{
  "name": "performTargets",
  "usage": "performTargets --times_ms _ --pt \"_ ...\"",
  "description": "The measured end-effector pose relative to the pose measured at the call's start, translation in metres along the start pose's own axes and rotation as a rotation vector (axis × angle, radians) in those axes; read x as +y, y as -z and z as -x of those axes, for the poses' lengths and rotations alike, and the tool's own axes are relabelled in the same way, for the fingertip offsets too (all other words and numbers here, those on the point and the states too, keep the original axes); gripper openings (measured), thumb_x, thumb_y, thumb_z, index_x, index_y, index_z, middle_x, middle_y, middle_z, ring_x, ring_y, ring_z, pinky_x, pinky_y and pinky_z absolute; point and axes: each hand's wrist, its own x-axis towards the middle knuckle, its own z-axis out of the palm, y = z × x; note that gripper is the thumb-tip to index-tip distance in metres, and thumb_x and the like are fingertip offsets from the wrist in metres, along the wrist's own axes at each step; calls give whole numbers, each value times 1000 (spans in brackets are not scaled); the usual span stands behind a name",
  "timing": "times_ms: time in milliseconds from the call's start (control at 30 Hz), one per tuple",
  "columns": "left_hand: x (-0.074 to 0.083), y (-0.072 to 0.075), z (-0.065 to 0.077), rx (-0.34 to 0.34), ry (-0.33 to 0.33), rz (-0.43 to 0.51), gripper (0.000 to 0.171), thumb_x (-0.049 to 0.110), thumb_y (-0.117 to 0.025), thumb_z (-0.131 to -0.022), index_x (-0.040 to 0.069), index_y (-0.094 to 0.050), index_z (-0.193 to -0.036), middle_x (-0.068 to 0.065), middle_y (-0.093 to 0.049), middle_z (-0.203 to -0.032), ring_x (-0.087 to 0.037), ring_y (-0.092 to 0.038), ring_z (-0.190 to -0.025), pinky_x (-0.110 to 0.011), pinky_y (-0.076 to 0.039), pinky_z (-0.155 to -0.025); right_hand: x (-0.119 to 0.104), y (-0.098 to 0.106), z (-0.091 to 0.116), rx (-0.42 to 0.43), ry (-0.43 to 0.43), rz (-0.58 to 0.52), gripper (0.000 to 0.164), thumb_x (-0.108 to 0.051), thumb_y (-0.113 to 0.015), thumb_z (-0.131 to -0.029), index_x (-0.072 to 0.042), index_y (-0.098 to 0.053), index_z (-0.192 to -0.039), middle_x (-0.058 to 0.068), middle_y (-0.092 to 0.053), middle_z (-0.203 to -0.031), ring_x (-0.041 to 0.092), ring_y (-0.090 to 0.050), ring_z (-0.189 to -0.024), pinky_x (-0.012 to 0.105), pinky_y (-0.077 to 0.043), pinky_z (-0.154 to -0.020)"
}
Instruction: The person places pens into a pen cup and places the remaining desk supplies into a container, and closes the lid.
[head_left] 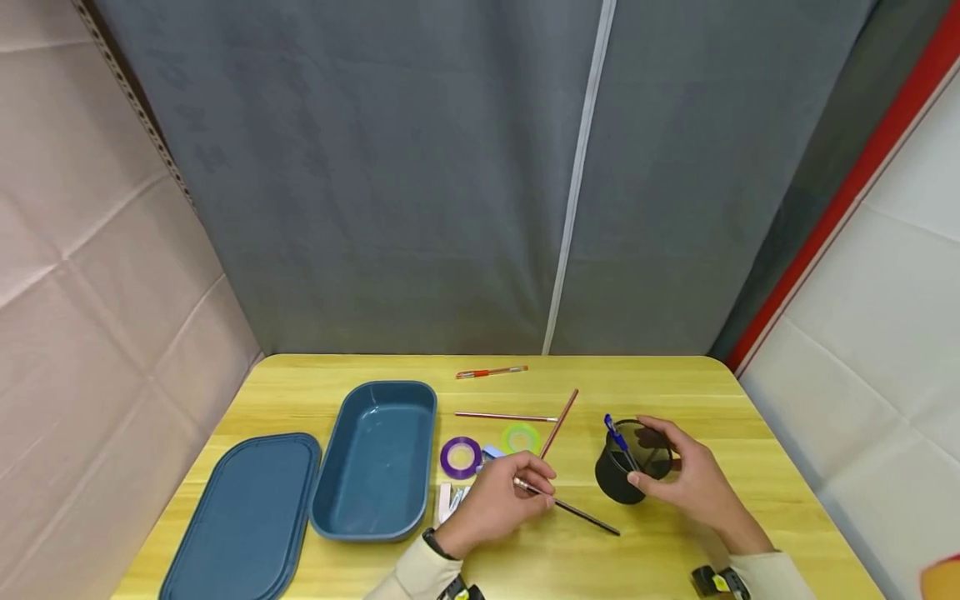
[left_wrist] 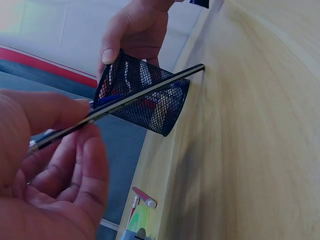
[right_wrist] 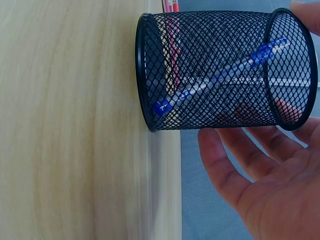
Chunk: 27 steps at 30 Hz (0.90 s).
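Between thumb and fingers, my left hand (head_left: 495, 500) pinches a slim black pencil (head_left: 588, 518) near its silvery end. The other end of the pencil slants down to the right, close over the table. My right hand (head_left: 697, 479) grips a round black mesh pen holder (head_left: 617, 485), thumb on the near side of its rim and fingers around the far side. Inside the holder leans a blue-capped clear pen (right_wrist: 220, 75), its top poking above the rim in the head view. In the left wrist view the pencil (left_wrist: 145, 93) crosses in front of the mesh.
Left of my hands stand a blue open box (head_left: 375, 467) and its flat lid (head_left: 240, 517). Nearby lie a purple tape roll (head_left: 446, 459), a green tape roll (head_left: 506, 440), two reddish pencils (head_left: 498, 416) and small white pieces (head_left: 444, 500). A red pen (head_left: 491, 372) lies toward the back edge.
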Motion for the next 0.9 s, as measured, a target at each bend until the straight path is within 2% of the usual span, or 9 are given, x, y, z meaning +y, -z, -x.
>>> performTargets --times_ms 200,533,733,900 --pt "3 -1 -1 49 -28 106 23 9 -81 -91 8 -72 -112 -5 -78 -102 -10 -73 -88 -23 -61 -83 3 -1 -1 2 9 -13 78 -31 -90 -86 -18 -53 -153 13 -66 -141 22 -67 -115 30 -60 -77" --pt "1 -3 -2 59 -59 174 22 10 -81 -92 8 -71 -111 -16 -79 -109 -10 -74 -93 -23 -62 -84 7 -6 1 5 -13 -2 78 -34 -89 -86 -16 -53 -153 10 -68 -139 12 -66 -113 31 -60 -77" --pt "5 -4 -4 91 -91 201 19 10 -79 -94 3 -68 -108 -21 -78 -112 -11 -74 -96 -24 -61 -86 6 -5 2 10 -2 -15 78 -33 -90 -86 -15 -53 -153 12 -68 -138 18 -67 -112 31 -60 -77" --pt "12 -1 -6 126 -119 201 21 11 -79 -95 3 -67 -110 -17 -77 -113 -11 -74 -99 -26 -61 -90 4 -3 1 13 7 -16 78 -32 -90 -86 -15 -53 -152 14 -67 -139 25 -68 -113 31 -60 -76"
